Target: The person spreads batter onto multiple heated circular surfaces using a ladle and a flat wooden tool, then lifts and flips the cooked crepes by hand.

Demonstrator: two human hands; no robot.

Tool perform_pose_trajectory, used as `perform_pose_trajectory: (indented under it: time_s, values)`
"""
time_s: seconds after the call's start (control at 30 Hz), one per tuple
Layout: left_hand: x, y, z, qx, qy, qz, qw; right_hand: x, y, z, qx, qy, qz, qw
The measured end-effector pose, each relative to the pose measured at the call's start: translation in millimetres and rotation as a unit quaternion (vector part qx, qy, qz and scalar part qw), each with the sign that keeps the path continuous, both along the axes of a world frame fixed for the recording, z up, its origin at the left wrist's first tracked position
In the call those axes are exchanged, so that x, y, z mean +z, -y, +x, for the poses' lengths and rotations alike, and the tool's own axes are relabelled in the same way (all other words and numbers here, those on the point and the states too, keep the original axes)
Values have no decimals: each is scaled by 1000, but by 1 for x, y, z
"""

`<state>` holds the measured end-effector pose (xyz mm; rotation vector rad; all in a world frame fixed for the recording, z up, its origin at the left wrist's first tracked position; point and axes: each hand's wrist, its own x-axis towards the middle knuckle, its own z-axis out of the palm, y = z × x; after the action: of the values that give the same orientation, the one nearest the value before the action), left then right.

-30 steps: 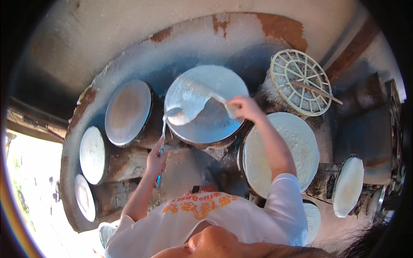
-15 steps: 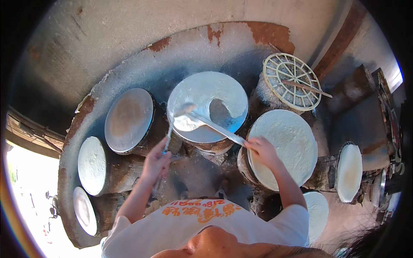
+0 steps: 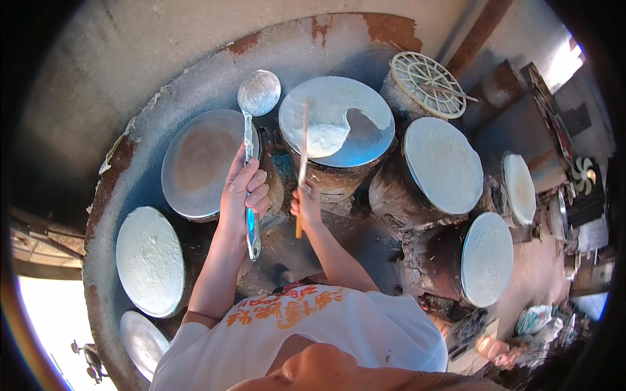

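My left hand is closed around the handle of a metal ladle, held upright with its batter-smeared bowl raised between two griddles. In my right hand is a wooden spatula, turned edge-on, its tip in front of the middle griddle. White batter covers part of that griddle, and a dark, curved patch of bare metal shows at its right. Behind the ladle handle stands another round griddle, without batter and brownish at its centre.
Pale sheets lie on the griddles at right, lower right and left. A round lattice rack with a stick across it rests on a drum at the back right. A rusty curved wall rings the far side.
Both hands have drawn up and apart from the batter; the ladle now stands upright and the spatula has swung left to near vertical. My view has turned toward the right.
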<state>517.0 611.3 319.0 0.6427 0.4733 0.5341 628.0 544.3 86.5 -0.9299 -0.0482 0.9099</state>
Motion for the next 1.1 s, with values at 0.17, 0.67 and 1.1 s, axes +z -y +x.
perform_pose_trajectory:
  time_s: [0.17,0.67,1.1]
  values:
    - [-7,-14,-26,-19,14,44,999,26,26,-15,-78,-19,-62,995]
    - [-14,-9,-25,-22,-59,123,990,23,132,50,-23,112,-194,974]
    - [-10,17,70,-89,-107,179,974,79,174,111,111,238,-217,940]
